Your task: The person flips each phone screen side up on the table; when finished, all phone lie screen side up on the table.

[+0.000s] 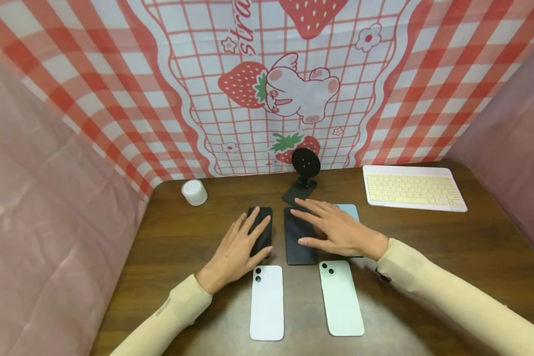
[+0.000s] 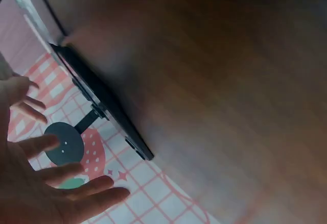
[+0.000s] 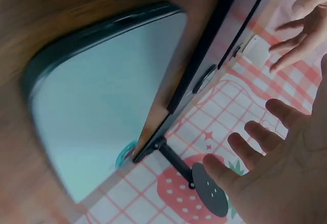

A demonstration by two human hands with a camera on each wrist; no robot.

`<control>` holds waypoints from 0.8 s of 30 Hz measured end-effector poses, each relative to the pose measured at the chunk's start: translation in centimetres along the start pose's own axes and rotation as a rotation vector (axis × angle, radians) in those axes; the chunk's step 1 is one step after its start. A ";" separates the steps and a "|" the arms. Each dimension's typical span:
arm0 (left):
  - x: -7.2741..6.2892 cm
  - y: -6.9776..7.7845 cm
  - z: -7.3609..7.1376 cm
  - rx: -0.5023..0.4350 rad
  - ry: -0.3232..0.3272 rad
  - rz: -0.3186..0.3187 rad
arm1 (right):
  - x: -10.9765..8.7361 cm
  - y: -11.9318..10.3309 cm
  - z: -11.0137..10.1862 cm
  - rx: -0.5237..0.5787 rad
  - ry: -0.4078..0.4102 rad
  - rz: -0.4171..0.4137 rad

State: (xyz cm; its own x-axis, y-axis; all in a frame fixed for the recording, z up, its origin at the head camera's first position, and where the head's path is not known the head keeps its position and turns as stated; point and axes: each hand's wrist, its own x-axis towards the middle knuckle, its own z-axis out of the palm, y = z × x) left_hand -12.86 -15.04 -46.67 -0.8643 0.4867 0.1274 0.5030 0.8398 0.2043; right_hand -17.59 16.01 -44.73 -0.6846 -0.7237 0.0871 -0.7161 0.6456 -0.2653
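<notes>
In the head view my left hand (image 1: 234,249) has its fingers spread over a small black phone (image 1: 263,232), which it partly covers. The left wrist view shows a gap between that hand (image 2: 56,183) and the black phone (image 2: 102,96). My right hand (image 1: 338,228), also with straight fingers, spans a larger dark phone (image 1: 299,247) and a light blue phone (image 1: 348,210) that it mostly hides. In the right wrist view this hand (image 3: 278,168) is apart from the light blue phone (image 3: 107,96). Nearer me lie a white phone (image 1: 267,306) and a pale green phone (image 1: 343,301), camera lenses up.
Behind the phones stands a black phone stand (image 1: 305,165) with a round head. A white roll-shaped object (image 1: 195,193) is at the back left, a white keyboard (image 1: 414,188) at the back right. Checked strawberry cloth (image 1: 182,99) hangs behind the wooden table (image 1: 169,232).
</notes>
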 end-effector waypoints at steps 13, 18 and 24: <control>0.8 1.5 -0.4 -0.171 0.086 -0.296 | 5.2 -0.4 1.2 0.351 0.190 0.044; 1.1 2.2 -0.6 -0.165 0.006 -0.361 | 7.0 -0.6 1.6 0.465 0.190 0.076; 1.1 3.0 -0.3 -0.123 -0.053 -0.368 | 9.1 -1.2 1.8 0.524 0.120 0.200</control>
State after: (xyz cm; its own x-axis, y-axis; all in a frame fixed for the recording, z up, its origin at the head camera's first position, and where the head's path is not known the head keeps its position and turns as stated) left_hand -12.34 -12.04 -45.61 -0.9847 0.1723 -0.0260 0.1532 0.9269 0.3426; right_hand -22.67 8.18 -45.38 -0.8323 -0.5474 0.0870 -0.4295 0.5376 -0.7256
